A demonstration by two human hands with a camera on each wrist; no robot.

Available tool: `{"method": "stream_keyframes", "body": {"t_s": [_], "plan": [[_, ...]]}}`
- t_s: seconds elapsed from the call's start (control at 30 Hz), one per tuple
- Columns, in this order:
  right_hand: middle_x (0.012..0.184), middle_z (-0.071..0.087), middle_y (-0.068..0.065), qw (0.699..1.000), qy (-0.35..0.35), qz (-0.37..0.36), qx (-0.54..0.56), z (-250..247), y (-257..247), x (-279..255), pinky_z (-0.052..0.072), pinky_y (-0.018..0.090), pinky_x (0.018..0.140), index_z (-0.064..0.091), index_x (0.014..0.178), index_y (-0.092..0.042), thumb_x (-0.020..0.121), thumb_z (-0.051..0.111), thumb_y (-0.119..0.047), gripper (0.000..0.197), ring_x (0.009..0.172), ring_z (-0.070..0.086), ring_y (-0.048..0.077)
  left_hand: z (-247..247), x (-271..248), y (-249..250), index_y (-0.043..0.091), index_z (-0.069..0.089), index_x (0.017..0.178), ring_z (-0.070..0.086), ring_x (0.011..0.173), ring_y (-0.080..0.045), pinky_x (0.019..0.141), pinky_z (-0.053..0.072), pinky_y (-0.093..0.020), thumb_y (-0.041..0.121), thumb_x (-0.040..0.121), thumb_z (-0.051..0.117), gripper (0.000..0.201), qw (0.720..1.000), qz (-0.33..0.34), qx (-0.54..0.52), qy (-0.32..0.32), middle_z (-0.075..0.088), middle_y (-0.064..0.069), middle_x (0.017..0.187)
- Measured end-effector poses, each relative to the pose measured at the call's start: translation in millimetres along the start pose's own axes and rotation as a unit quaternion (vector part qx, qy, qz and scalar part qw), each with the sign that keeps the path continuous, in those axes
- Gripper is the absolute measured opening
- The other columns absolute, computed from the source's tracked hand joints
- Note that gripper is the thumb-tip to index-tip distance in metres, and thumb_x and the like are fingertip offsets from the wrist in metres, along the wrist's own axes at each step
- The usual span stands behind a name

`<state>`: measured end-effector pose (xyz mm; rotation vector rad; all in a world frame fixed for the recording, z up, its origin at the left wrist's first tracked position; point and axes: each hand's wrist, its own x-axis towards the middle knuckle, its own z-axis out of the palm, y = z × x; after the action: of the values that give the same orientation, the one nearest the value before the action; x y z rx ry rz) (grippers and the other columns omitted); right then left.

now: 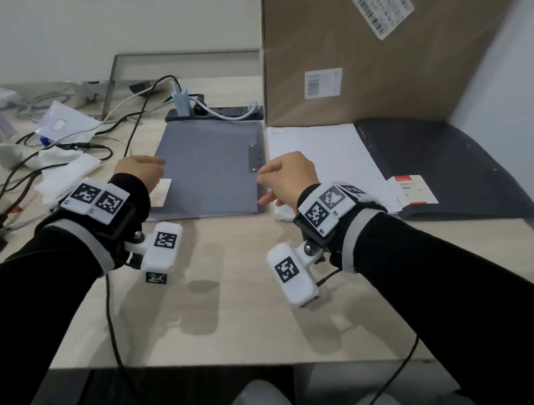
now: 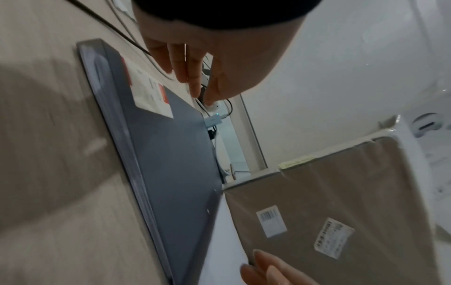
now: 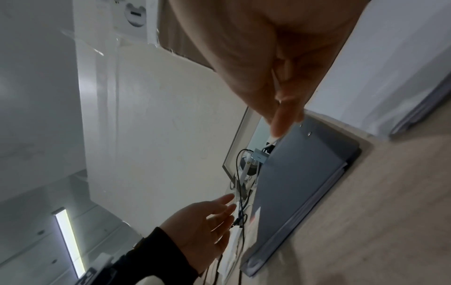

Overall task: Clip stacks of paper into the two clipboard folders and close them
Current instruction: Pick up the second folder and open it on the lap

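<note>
Grey folder (image 1: 207,172) shut flat on the worktop (image 1: 243,303)
Left hand (image 1: 138,171) and right hand (image 1: 288,177) hover at its sides, fingers loose, holding nothing.

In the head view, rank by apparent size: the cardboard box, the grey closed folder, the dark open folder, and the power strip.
1. Cardboard box, clearly largest.
2. Grey closed folder and dark open folder: they look about alike, and paper covers part of the dark one, so no ranking.
3. Power strip, smallest.
</note>
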<state>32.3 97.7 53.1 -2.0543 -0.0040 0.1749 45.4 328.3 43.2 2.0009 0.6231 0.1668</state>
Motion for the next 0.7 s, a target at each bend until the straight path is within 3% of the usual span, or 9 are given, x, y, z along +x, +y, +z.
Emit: {"method": "stream_keyframes", "body": {"t_s": [0.13,0.27,0.33,0.4,0.47,0.53,0.6,0.67,0.7], "plan": [[0.089,0.065,-0.003,1.0,0.02,-0.022,0.004,-39,15,-27,0.046,0.019,0.047,0.069,0.089,-0.008,0.088,0.054,-0.008,0.015,0.066,0.07,0.023,27,-32,20,0.011,0.068,0.11,0.047,0.063,-0.008,0.057,0.036,-0.017,0.001,0.088,0.047,0.032,0.998,0.023,-0.033,-0.042,0.061,-0.007,0.1],[0.088,0.068,0.002,0.996,0.085,0.011,-0.013,-101,57,-44,0.045,0.017,0.046,0.071,0.092,-0.008,0.087,0.055,-0.006,0.016,0.066,0.067,0.015,74,-67,42,0.02,0.063,0.074,0.048,0.065,-0.006,0.057,0.036,-0.017,-0.006,0.087,0.042,0.036,0.99,0.012,-0.044,-0.131,0.058,0.002,0.081],[0.086,0.068,0.007,0.991,0.127,0.049,-0.003,-137,82,-49,0.047,0.02,0.048,0.071,0.085,-0.01,0.087,0.056,-0.005,0.016,0.068,0.064,0.016,102,-85,53,0.021,0.059,0.07,0.05,0.065,-0.006,0.059,0.038,-0.018,-0.006,0.088,0.041,0.038,0.984,0.002,-0.055,-0.168,0.059,0.005,0.076],[0.078,0.065,0.004,0.981,0.176,0.085,0.004,-172,109,-52,0.051,0.025,0.056,0.07,0.077,-0.015,0.086,0.055,-0.004,0.021,0.076,0.062,0.02,134,-102,63,0.02,0.059,0.071,0.051,0.064,-0.006,0.059,0.039,-0.018,-0.002,0.091,0.041,0.035,0.976,-0.01,-0.069,-0.207,0.061,0.005,0.072],[0.072,0.059,-0.004,0.971,0.211,0.111,-0.009,-201,134,-54,0.052,0.032,0.074,0.064,0.068,-0.023,0.085,0.055,-0.005,0.026,0.086,0.059,0.02,165,-121,74,0.019,0.058,0.074,0.052,0.064,-0.007,0.059,0.04,-0.018,0.002,0.094,0.043,0.03,0.966,-0.019,-0.073,-0.247,0.065,0.003,0.068],[0.076,0.055,-0.002,0.967,0.212,0.14,-0.023,-223,154,-55,0.047,0.034,0.083,0.069,0.078,-0.01,0.085,0.056,-0.004,0.016,0.089,0.051,0.02,195,-139,86,0.014,0.064,0.093,0.054,0.07,-0.01,0.061,0.039,-0.018,0.006,0.095,0.042,0.023,0.958,-0.013,-0.058,-0.282,0.066,-0.005,0.091],[0.09,0.051,0.009,0.967,0.18,0.177,-0.036,-240,172,-53,0.044,0.035,0.082,0.064,0.109,0.008,0.087,0.054,-0.004,0.027,0.089,0.045,0.02,221,-154,99,0.006,0.056,0.125,0.055,0.087,-0.014,0.06,0.036,-0.018,0.008,0.098,0.038,0.032,0.95,-0.007,-0.042,-0.308,0.061,-0.012,0.121],[0.104,0.05,0.013,0.964,0.154,0.216,-0.023,-252,182,-52,0.046,0.036,0.084,0.053,0.127,0.005,0.088,0.052,-0.007,0.041,0.093,0.045,0.02,244,-164,110,0.002,0.048,0.133,0.056,0.107,-0.02,0.063,0.039,-0.021,0.007,0.097,0.04,0.038,0.948,0.017,-0.014,-0.318,0.053,-0.013,0.137],[0.11,0.051,0.014,0.963,0.152,0.223,0.009,-256,187,-51,0.048,0.032,0.078,0.049,0.131,0.003,0.087,0.053,-0.007,0.046,0.095,0.046,0.02,253,-167,114,0.001,0.047,0.134,0.055,0.118,-0.026,0.07,0.042,-0.023,0.006,0.095,0.042,0.039,0.947,0.032,0.002,-0.318,0.05,-0.016,0.14]]}}
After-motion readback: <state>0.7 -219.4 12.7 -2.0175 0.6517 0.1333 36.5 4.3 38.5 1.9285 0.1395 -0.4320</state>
